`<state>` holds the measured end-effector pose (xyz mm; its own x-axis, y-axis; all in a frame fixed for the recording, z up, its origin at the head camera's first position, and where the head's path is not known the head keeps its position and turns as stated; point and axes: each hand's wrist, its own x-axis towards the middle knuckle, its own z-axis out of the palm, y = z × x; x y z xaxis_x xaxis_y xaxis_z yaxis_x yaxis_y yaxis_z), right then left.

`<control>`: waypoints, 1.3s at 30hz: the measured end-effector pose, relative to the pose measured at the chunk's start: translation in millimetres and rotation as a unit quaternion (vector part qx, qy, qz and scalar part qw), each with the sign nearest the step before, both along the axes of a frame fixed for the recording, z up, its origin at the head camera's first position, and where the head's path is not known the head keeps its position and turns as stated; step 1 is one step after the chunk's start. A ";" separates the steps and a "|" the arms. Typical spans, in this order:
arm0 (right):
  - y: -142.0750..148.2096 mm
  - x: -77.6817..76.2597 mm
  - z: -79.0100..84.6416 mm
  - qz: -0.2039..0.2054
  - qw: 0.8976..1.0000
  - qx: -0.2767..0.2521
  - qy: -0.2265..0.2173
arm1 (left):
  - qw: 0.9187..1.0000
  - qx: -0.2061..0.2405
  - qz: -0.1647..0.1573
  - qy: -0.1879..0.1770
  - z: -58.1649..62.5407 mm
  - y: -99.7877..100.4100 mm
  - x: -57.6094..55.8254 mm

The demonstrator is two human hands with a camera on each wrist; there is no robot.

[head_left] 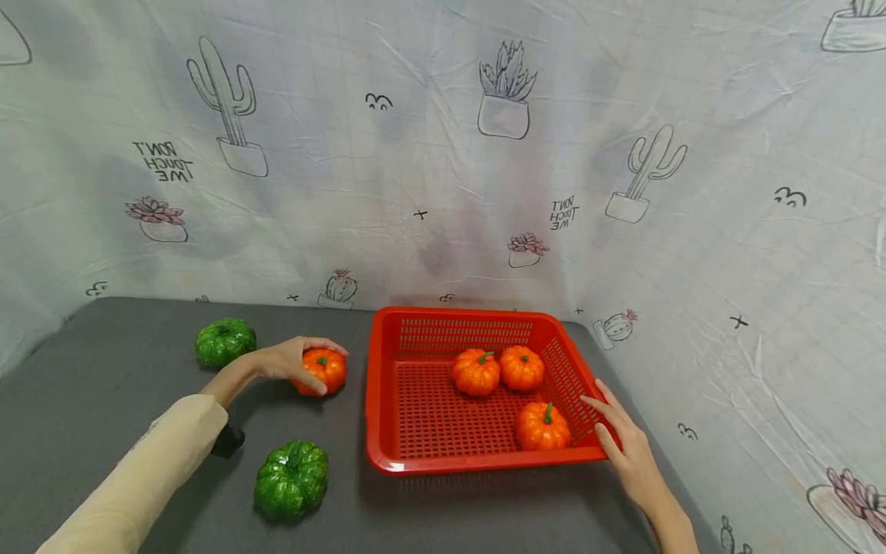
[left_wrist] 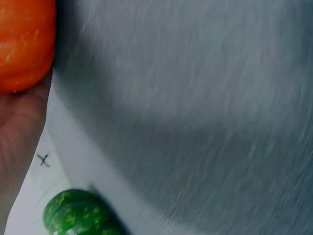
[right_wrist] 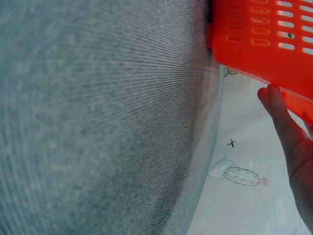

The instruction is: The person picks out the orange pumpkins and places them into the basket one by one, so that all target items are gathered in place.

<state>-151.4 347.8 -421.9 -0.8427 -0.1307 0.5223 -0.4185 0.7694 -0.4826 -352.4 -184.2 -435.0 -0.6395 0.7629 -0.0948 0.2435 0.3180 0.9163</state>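
My left hand grips a small orange pumpkin to the left of the red basket, thumb on the near side and fingers over the far side. Close up in the left wrist view, the orange pumpkin lies against the palm. Three more orange pumpkins sit inside the basket: two side by side, a left one and a right one, and one in the near right corner. My right hand rests on the basket's right rim with fairly straight fingers, also against the basket in the right wrist view.
A green pumpkin lies behind the left forearm, and another green pumpkin sits nearer on the grey tabletop. A pale curtain with cactus drawings hangs along the back and right side. Something black shows beside the left sleeve.
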 end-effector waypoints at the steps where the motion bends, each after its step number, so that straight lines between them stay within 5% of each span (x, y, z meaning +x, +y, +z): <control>1: 0.0 -0.3 -0.1 0.001 1.000 0.000 0.001 | 1.000 0.005 0.000 0.006 -1.5 -0.3 0.8; 7: -1.1 -1.0 -1.5 0.008 1.000 0.004 0.006 | 0.999 0.015 0.027 -0.013 -2.1 -4.5 6.2; 18: -0.9 3.1 -0.6 -0.005 1.000 -0.003 -0.010 | 0.995 0.063 0.072 -0.012 24.5 -11.8 7.5; 29: 1.7 2.0 -1.5 -0.012 1.000 0.003 -0.013 | 0.997 0.063 0.043 -0.019 55.9 -21.5 16.8; 39: 1.7 -0.3 -4.1 -0.002 1.000 0.008 0.009 | 0.998 0.066 -0.013 0.000 77.7 -3.6 30.2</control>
<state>-151.7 349.5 -426.0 -0.8332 -0.1354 0.5362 -0.4244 0.7782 -0.4629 -322.2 -187.8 -357.3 -0.6200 0.7846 0.0073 0.2494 0.1882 0.9499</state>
